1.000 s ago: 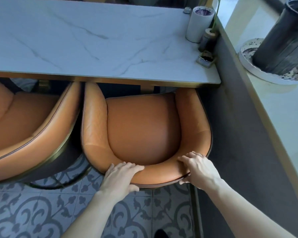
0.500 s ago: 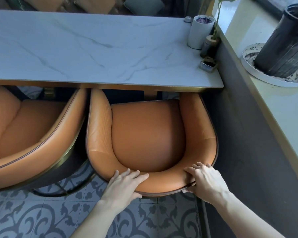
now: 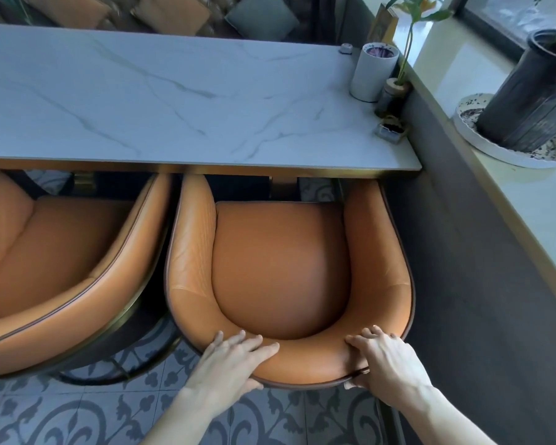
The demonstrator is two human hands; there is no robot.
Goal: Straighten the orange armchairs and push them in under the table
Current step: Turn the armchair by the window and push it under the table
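An orange armchair (image 3: 280, 268) stands square to the white marble table (image 3: 180, 101), its arm fronts just under the table's near edge. My left hand (image 3: 228, 364) lies over the top of its curved backrest, fingers on the inner side and thumb behind. My right hand (image 3: 382, 361) grips the same backrest further right, fingers curled over the rim. A second orange armchair (image 3: 58, 261) stands to the left, turned at an angle, with its backrest close to the first chair's left arm.
A dark grey wall (image 3: 482, 284) runs close along the chair's right side. At the table's far right end stand a white cylinder (image 3: 371, 73), a small plant jar (image 3: 394, 94) and a little dish (image 3: 390, 130). A dark pot (image 3: 530, 94) sits on the ledge. Patterned floor tiles (image 3: 61, 415) below.
Both hands have stayed on the backrest. The chair shows slightly more seat out from under the table edge, while the view has tilted up and back.
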